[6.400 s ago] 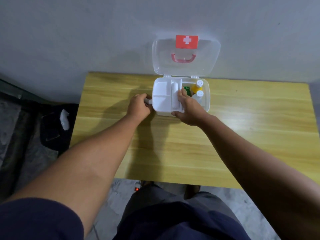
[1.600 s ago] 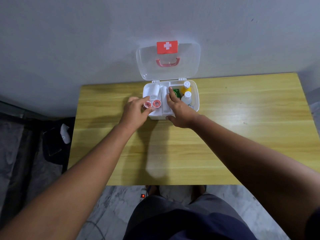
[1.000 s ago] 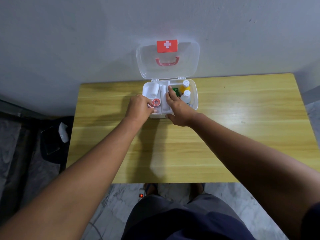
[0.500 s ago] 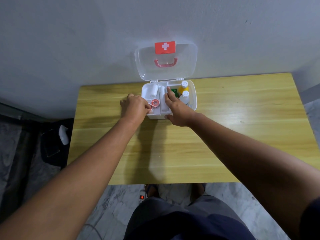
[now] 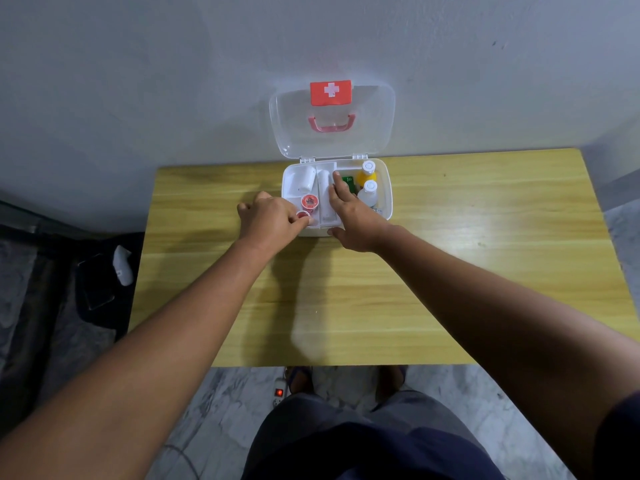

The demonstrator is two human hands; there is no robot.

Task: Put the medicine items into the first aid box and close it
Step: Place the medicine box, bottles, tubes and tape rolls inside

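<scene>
The white first aid box (image 5: pixel 387 199) stands open at the far edge of the wooden table (image 5: pixel 450 271), its clear lid (image 5: pixel 332 140) leaning upright against the wall. Inside are a white bandage roll (image 5: pixel 304 180), a red-centred tape roll (image 5: pixel 309 201), a green packet (image 5: pixel 347 183), a yellow bottle (image 5: pixel 367 173) and a white bottle (image 5: pixel 369 194). My left hand (image 5: pixel 268 220) pinches a second red tape roll (image 5: pixel 302 215) in the box's front-left compartment. My right hand (image 5: pixel 353 216) rests on the inner tray, fingers spread, thumb against the front wall.
A dark bag with a white object (image 5: pixel 122 261) lies on the floor left of the table. A power strip with a red switch (image 5: pixel 278 393) sits on the floor under the table's near edge, by my legs.
My left hand has brought the second tape roll down into the front-left compartment beside the first. My right hand has stayed on the tray.
</scene>
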